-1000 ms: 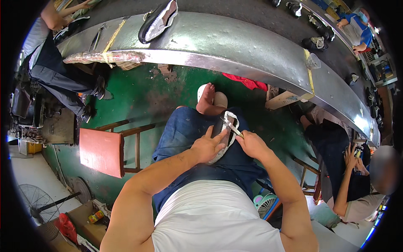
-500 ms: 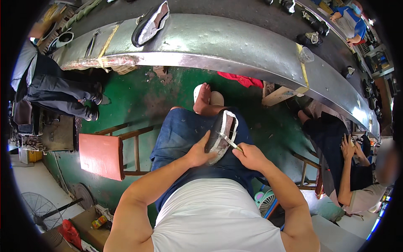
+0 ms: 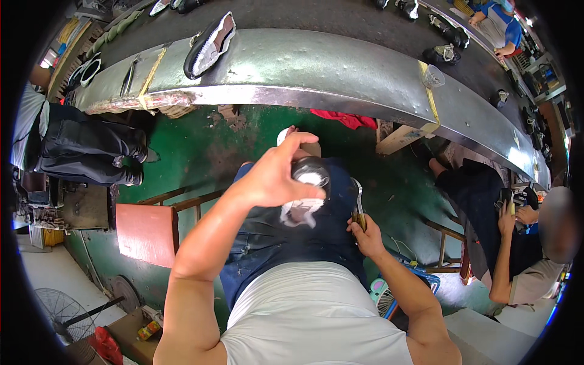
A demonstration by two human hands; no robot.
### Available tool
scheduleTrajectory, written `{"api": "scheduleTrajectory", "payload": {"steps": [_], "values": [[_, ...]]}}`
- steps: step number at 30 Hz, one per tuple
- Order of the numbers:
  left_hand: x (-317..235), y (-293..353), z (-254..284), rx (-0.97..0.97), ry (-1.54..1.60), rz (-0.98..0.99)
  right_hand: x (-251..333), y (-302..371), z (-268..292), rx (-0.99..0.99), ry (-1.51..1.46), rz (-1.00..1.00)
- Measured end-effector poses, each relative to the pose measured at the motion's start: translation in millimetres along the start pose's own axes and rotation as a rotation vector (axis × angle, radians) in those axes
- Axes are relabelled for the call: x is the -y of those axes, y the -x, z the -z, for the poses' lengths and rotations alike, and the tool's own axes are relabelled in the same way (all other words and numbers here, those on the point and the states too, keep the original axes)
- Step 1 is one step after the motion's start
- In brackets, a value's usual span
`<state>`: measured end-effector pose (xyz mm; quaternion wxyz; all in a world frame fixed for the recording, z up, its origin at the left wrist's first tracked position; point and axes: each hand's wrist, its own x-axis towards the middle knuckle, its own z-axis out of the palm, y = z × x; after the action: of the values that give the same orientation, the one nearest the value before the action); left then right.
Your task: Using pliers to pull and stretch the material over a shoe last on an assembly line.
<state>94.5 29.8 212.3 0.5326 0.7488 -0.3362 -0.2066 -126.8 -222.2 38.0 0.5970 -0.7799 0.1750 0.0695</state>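
Raised over my lap, my left hand [image 3: 274, 173] grips a black shoe upper [image 3: 311, 167], thumb on one side and fingers on the other. Its rounded black end points away from me, and the whitish, ragged underside edge shows nearer to me; the shoe is slightly blurred. By my right thigh, my right hand [image 3: 368, 236] is closed round the yellowish handle of a slim metal hand tool [image 3: 358, 198]. The tool's silver, curved head points up and away, apart from the shoe.
A metal-edged bench [image 3: 340, 67] runs across in front, bearing another black shoe upper [image 3: 211, 45] and a metal tool [image 3: 129, 76]. A brown-topped stool [image 3: 146, 234] stands left. Co-workers sit right [image 3: 535, 243] and stand left [image 3: 85, 146]. A small fan [image 3: 382, 298] is by my right side.
My left hand has lifted the shoe off my lap and turned it, its black end now facing away. My right hand has drawn the tool off the shoe, to the right.
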Motion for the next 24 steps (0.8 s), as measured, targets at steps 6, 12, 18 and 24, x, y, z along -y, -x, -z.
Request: {"api": "scheduleTrajectory", "payload": {"steps": [6,12,18,24], "values": [[106.6,-35.8,-45.2,0.128,0.138,0.461,23.3,-0.4,4.3,0.027,0.101,-0.009],[164.8,26.8,-113.6,-0.054,1.041,0.803,82.5,-5.4,27.8,0.298,0.275,-0.043],[161.9,57.6,-130.8,-0.145,0.908,0.576,84.4,-2.4,18.3,0.448,0.578,0.314],[153.7,64.0,-130.5,-0.139,0.924,0.570,100.8,-1.5,-3.3,0.198,1.005,0.555]]}}
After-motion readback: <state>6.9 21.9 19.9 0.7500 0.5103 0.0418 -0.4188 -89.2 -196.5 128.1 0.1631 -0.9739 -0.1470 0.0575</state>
